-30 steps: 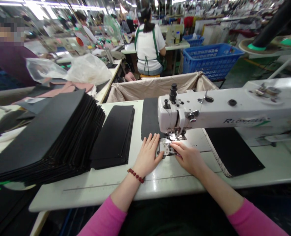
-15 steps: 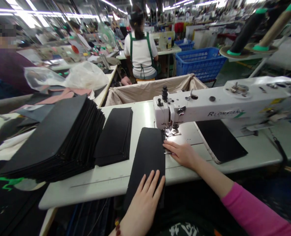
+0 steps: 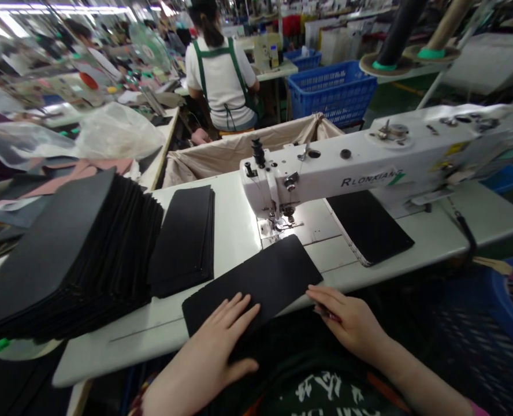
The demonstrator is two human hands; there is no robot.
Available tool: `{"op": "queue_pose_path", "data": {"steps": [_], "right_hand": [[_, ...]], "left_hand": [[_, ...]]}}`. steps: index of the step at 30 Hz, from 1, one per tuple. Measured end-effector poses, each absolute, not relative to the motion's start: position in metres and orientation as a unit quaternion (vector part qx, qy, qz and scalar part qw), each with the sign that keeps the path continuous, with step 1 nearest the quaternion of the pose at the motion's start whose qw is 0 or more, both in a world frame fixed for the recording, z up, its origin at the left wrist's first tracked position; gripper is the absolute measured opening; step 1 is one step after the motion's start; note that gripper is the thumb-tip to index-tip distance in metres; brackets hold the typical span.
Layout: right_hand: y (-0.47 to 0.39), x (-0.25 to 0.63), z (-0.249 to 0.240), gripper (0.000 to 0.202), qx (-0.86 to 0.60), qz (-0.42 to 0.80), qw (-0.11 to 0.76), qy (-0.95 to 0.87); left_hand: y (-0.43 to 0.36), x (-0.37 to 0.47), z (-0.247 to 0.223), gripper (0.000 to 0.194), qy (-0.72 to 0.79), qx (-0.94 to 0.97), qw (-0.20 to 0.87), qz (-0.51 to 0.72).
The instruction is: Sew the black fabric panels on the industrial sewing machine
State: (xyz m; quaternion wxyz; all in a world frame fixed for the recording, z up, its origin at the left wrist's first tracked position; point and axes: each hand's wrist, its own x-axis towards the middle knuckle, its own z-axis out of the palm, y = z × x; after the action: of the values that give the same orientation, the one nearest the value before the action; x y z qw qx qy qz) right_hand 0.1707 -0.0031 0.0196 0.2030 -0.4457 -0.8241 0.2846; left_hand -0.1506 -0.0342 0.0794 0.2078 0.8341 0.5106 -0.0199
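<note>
A black rectangular panel lies slanted on the sewing table, in front of the sewing machine's needle area. My left hand rests flat on its near left part, fingers spread and thumb apart. By the panel's right corner is my right hand, fingertips at the edge. Its fingers are curled around small thread snips, mostly hidden in the palm. Under the machine arm, to the right, sits a stack of black panels with pale edges.
A tall stack of black panels and a lower pile stand on the left. Behind the table hangs a beige cloth bin. A blue basket and a person in a green apron are farther back.
The black panel has come away from the needle and turned, its far end swinging right. My right hand has drawn back toward me with the snips. My left hand has shifted left with the panel.
</note>
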Motion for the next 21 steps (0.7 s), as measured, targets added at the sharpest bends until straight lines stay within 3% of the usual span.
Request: {"op": "queue_pose_path", "data": {"steps": [4, 10, 21], "right_hand": [[-0.002, 0.199, 0.018, 0.022, -0.565, 0.282, 0.282, -0.722], [-0.006, 0.219, 0.018, 0.02, -0.624, 0.259, 0.204, -0.708], [0.001, 0.199, 0.022, 0.015, -0.566, 0.26, 0.125, -0.772]], "left_hand": [[-0.001, -0.063, 0.054, 0.041, 0.528, 0.809, 0.232, 0.112], [0.025, 0.001, 0.018, 0.006, 0.547, 0.796, 0.197, 0.17], [0.014, 0.0, 0.02, 0.011, 0.56, 0.757, 0.276, 0.191]]}}
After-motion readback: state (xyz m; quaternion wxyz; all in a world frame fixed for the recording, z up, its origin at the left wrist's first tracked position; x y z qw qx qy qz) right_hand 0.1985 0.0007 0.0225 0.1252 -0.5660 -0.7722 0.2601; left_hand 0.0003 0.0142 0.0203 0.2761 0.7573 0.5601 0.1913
